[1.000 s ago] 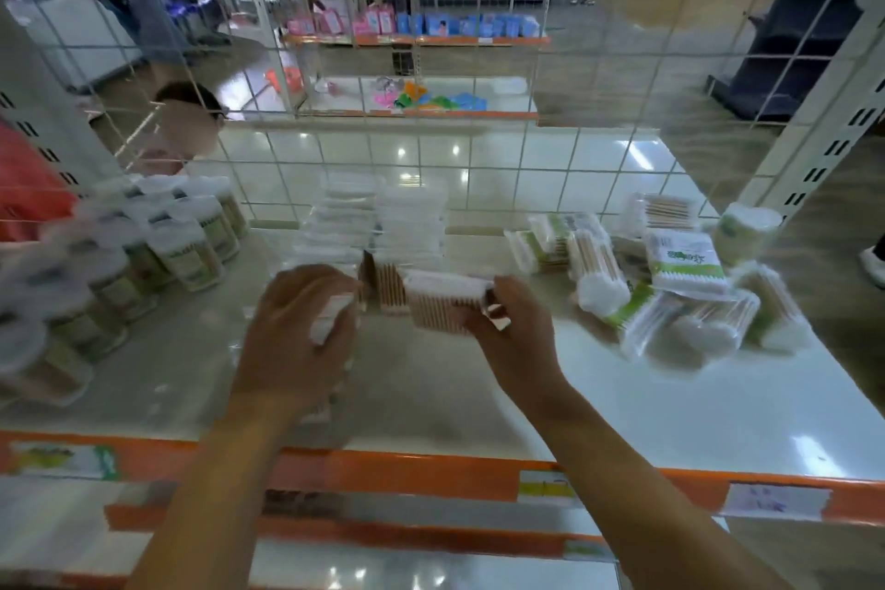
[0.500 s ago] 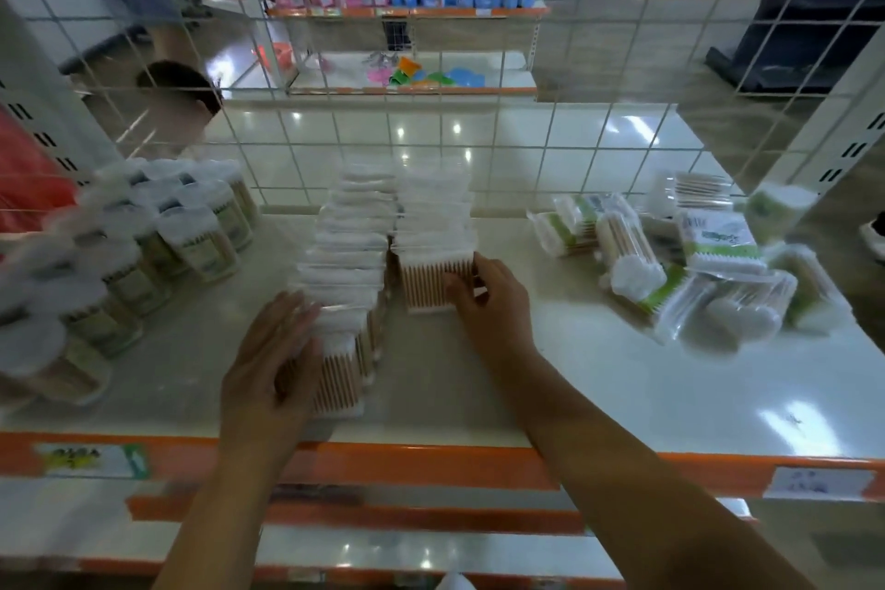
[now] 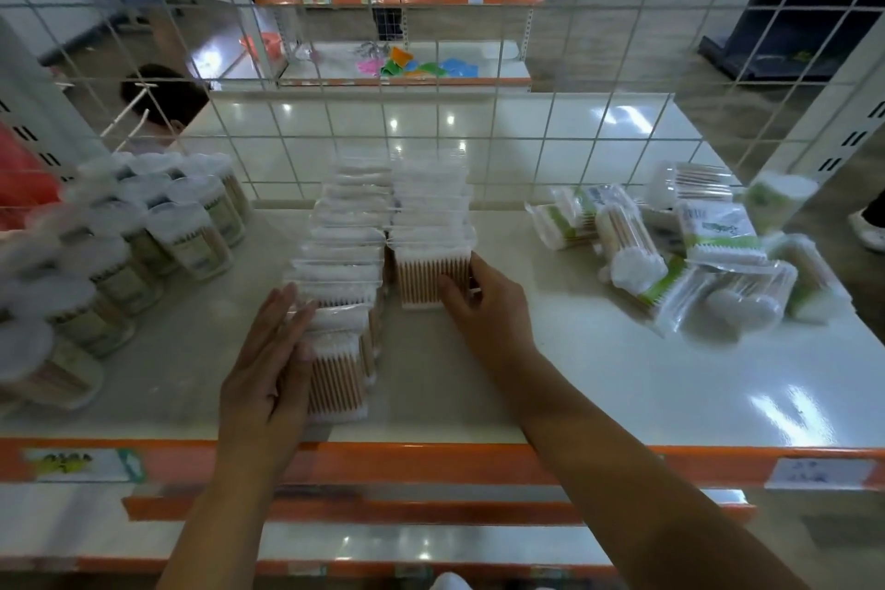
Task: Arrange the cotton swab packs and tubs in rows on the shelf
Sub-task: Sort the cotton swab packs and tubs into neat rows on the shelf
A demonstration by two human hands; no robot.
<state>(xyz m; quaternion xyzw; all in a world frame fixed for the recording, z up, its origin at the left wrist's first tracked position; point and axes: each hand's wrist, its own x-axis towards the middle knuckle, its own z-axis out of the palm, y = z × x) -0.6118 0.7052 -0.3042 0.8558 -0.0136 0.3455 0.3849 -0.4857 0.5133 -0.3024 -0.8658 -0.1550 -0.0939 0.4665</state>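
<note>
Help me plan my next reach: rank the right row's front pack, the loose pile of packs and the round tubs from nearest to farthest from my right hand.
1. Front pack: touching the right hand.
2. Loose pile: off to the right.
3. Round tubs: far left, beyond both rows.

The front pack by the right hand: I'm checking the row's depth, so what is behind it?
Behind the front pack, held by the right hand, more clear packs stand in a row back to the wire grid. Their count is blurred, their lower parts covered.

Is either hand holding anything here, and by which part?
The right hand grips the front pack of the right row at its lower right corner. The left hand lies flat against the left row's front packs, gripping nothing.
</note>
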